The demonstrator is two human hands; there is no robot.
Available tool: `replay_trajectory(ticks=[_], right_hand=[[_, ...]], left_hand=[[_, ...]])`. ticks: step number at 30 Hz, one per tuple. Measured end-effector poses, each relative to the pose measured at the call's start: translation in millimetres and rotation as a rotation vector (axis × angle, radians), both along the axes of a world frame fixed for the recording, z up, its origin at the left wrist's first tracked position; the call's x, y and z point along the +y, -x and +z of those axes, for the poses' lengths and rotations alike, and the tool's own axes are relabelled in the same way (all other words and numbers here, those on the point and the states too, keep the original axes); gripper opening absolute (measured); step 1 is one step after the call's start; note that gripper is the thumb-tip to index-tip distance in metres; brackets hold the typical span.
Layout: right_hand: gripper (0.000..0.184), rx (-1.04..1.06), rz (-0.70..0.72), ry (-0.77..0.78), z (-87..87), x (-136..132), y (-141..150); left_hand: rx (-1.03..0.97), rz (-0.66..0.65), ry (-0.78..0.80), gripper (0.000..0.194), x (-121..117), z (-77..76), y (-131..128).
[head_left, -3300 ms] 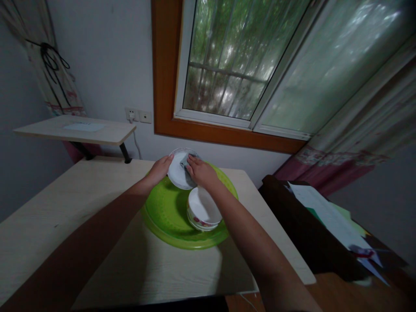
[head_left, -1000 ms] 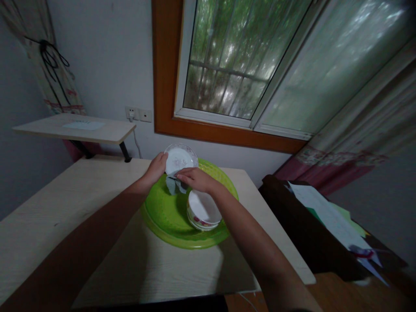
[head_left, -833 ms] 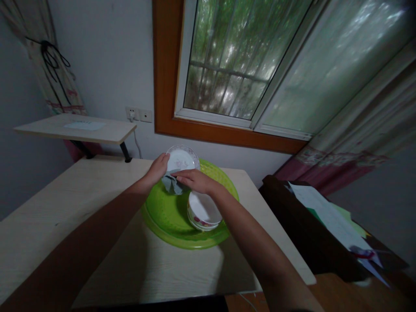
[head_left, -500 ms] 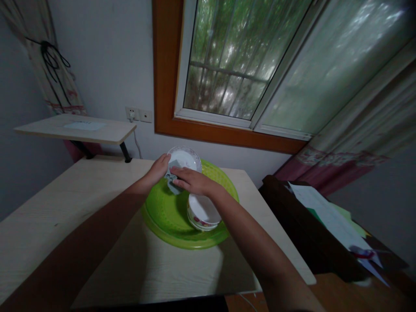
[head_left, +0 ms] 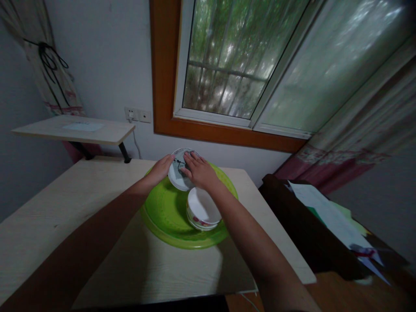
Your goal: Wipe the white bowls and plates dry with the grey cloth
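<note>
My left hand [head_left: 160, 168] grips the left rim of a white plate [head_left: 178, 183], which is tilted above the far side of a green plastic basin [head_left: 162, 216]. Over the plate's face lies a grey-green cloth [head_left: 178, 164] with a dark marking on it. My right hand [head_left: 200, 172] presses that cloth against the plate with its fingers fairly straight. Below my right wrist, a stack of white bowls [head_left: 203, 207] with a coloured pattern on the outside sits inside the basin, partly covered by my forearm.
The basin stands on a pale wooden table [head_left: 107, 264]. A small raised shelf [head_left: 78, 132] on black legs is at the back left. Wall sockets [head_left: 138, 115] and a window [head_left: 227, 65] are behind. To the right, papers [head_left: 325, 212] lie on a dark piece of furniture [head_left: 302, 234].
My right hand has slid up and to the right across the plate, carrying the cloth, which is now spread wider. The plate's lower part now shows; my left hand keeps its rim.
</note>
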State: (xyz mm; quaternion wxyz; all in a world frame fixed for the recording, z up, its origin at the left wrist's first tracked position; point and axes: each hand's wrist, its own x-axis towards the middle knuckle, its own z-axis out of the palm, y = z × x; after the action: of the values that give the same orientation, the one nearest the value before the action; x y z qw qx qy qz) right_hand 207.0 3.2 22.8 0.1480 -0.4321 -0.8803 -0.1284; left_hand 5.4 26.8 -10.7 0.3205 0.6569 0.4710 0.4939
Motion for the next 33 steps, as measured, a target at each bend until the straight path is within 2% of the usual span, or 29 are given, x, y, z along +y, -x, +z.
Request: replay_trajectory(ticks=[5, 8, 16, 22, 25, 29, 33], right_hand=[[0.062, -0.034, -0.155, -0.014, 1.5, -3, -3], [0.060, -0.064, -0.193, -0.010, 6.0, -6, -3], [0.071, -0.186, -0.166, 0.147, 17.3, -10, 1], [0.075, -0.122, -0.080, 0.279, 18.1, -15, 7], [0.067, -0.036, 0.017, 0.325, 16.7, -14, 6], [0.051, 0.161, 0.327, 0.380, 12.8, -11, 4], [0.050, 0.259, 0.495, 0.516, 9.2, -10, 5]], left_hand=[[0.026, 0.095, -0.004, 0.055, -4, 3.9, 2], [0.020, 0.149, -0.032, 0.053, -6, 6.6, 3], [-0.004, 0.271, -0.075, 0.049, -6, 9.6, 9], [-0.017, 0.326, -0.056, 0.048, -1, 6.7, 12], [-0.046, 0.327, -0.057, 0.048, 1, 5.9, 13], [-0.066, 0.295, -0.054, 0.049, 0, 5.6, 12], [-0.046, 0.279, -0.048, 0.050, 0, 4.9, 11]])
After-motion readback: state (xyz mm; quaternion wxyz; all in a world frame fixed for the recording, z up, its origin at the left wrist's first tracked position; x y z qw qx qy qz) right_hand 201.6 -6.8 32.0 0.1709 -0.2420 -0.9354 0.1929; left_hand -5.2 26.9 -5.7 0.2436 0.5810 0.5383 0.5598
